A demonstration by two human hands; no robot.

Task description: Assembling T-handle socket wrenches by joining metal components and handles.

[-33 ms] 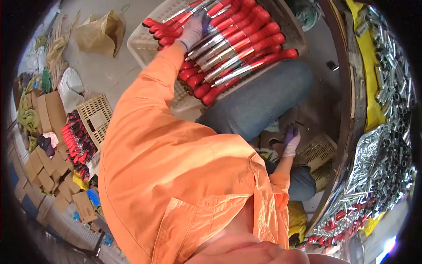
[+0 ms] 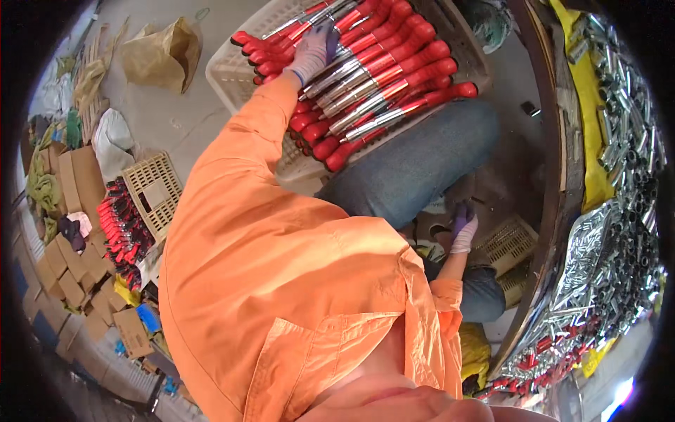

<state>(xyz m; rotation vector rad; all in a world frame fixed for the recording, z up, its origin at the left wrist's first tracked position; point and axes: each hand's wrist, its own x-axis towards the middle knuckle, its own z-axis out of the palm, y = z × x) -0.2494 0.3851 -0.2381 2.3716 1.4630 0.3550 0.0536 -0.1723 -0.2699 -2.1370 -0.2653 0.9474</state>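
Low in the frame, closest to the camera, an orange shirt [image 2: 281, 281] fills the centre, its sleeve running up toward the top. Right of centre, the right hand [image 2: 463, 228], in a pale glove with purple fingers, reaches down past a blue-jeaned knee [image 2: 422, 158] toward the floor beside a cream slatted crate [image 2: 508, 243]; fingers look curled, but whether they hold anything cannot be told. Lower left, cardboard boxes [image 2: 70, 278] lie scattered on the floor, with a heap of small red-handled tools [image 2: 123, 228] just beside a second cream slatted crate [image 2: 151, 186]. Along the right edge, a curved desk [image 2: 555, 176] carries a mass of shiny metal sockets [image 2: 619, 232] and a yellow cloth [image 2: 587, 119]; more red-handled pieces [image 2: 548, 344] lie at its lower end. Farther off, at upper centre, the left hand [image 2: 314, 50], in the same sort of glove, rests palm down with fingers loosely spread on a stack of long tools with red grips and chrome shafts [image 2: 373, 77]; it touches them, with no clear closed grasp. These tools lie side by side in a white plastic basket [image 2: 235, 70], which sits against the knee. Upper left, farthest out, a crumpled brown paper bag [image 2: 162, 53] lies on the grey floor [image 2: 176, 119].
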